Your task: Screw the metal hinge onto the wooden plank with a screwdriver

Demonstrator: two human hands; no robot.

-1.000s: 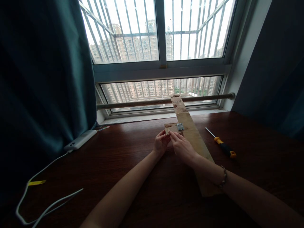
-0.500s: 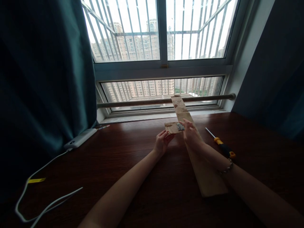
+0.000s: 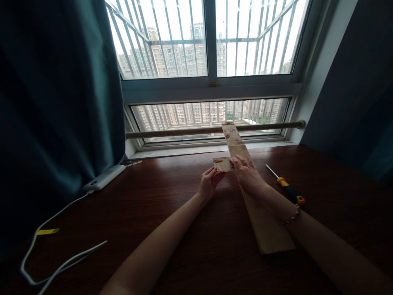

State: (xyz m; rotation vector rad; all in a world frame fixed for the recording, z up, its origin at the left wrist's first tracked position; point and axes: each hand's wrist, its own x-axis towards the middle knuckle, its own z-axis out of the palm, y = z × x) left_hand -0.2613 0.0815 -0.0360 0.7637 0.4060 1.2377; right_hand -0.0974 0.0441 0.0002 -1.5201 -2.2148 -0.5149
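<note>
A long wooden board (image 3: 264, 223) lies on the dark table, its worn far end toward the window. At its left side, a short wooden piece (image 3: 221, 164) is joined to it by a metal hinge (image 3: 232, 163). My left hand (image 3: 209, 183) grips the left end of the short piece between thumb and fingers. Across the long board lies my right hand (image 3: 248, 174), its fingers stretched out with the tips on the hinge, covering most of it. A screwdriver (image 3: 290, 190) with a yellow and black handle rests right of the board.
A white power strip (image 3: 104, 179) sits at the left by the dark curtain (image 3: 61, 102). Its white cable (image 3: 29, 250), with a yellow tag (image 3: 48, 232), loops over the table (image 3: 172, 262). A horizontal rail (image 3: 178, 132) crosses in front of the window.
My right hand has shifted slightly left, its fingertips moving over the hinge, which showed more plainly before. My left hand keeps its hold on the short wooden piece.
</note>
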